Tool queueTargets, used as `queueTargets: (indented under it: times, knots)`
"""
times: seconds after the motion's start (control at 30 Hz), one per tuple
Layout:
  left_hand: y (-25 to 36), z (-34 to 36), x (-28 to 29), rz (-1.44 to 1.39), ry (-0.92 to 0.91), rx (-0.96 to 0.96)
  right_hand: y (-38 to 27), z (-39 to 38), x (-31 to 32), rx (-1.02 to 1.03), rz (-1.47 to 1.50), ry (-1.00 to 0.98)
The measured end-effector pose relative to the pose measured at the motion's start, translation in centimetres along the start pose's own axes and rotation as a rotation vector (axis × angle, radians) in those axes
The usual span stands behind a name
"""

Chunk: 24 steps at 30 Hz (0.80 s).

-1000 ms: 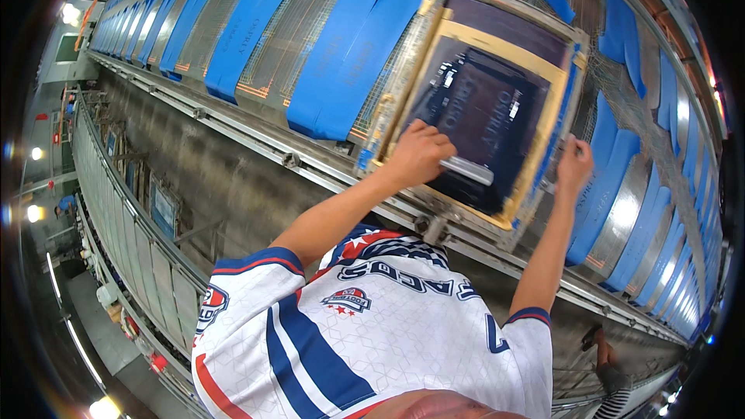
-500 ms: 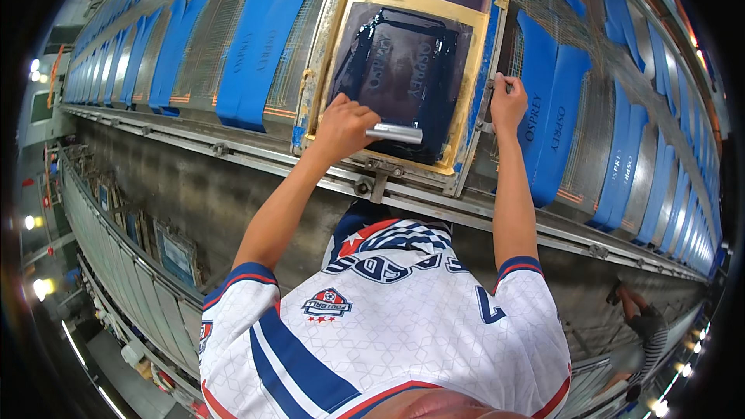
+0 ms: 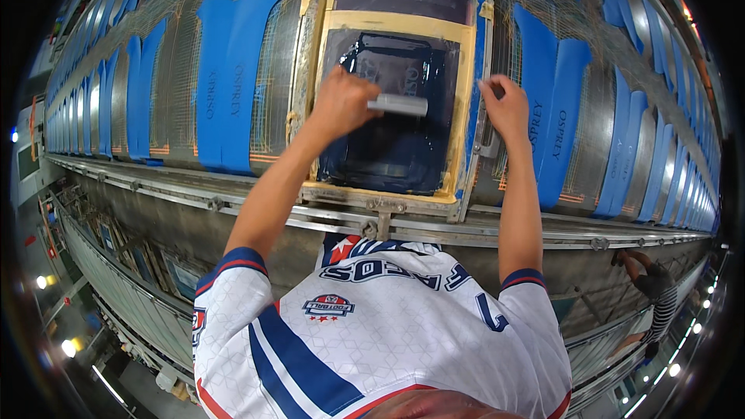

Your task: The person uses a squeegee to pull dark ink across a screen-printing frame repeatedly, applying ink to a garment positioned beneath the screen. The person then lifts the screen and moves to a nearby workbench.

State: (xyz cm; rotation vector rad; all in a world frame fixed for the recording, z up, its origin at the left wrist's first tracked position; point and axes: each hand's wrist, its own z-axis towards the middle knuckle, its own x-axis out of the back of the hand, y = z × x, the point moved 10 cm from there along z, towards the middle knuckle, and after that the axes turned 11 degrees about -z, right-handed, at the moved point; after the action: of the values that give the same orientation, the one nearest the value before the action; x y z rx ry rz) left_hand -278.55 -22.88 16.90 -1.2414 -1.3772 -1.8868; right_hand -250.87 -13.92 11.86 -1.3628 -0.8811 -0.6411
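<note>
My left hand [image 3: 345, 101] is wrapped around one end of a squeegee with a silver metal bar [image 3: 403, 105]. The squeegee lies across the middle of a printing screen [image 3: 475, 54], whose mesh is edged with yellowish tape. Dark, wet ink [image 3: 388, 155] covers the mesh window, and lettering shows faintly through it. Beside the frame's right edge, my right hand [image 3: 508, 112] has its thumb and fingers loosely parted, slightly blurred, with nothing visible in them. A metal fitting [image 3: 487, 140] on the frame sits just below it.
Blue fabric pieces [image 3: 233, 85] lie in rows along the long table, with more blue pieces [image 3: 547, 109] to the right. A metal rail [image 3: 535, 237] runs along the near edge. Another person [image 3: 656, 287] is at the far lower right.
My left hand and the squeegee have moved farther up the screen, away from my body. My right hand's fingers have loosened at the frame's edge. The view has shifted slightly.
</note>
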Motion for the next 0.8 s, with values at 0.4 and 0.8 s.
queueTargets:
  times: [0.4, 0.8]
  knots:
    - [-5.9, 9.5, 1.1, -0.024, 0.006, 0.015, -15.4, 7.5, -6.8, 0.463, -0.238, -0.293]
    - [4.8, -8.1, -2.0, -0.163, 0.063, -0.041, -16.5, -13.9, -5.9, 0.549, -0.137, -0.219]
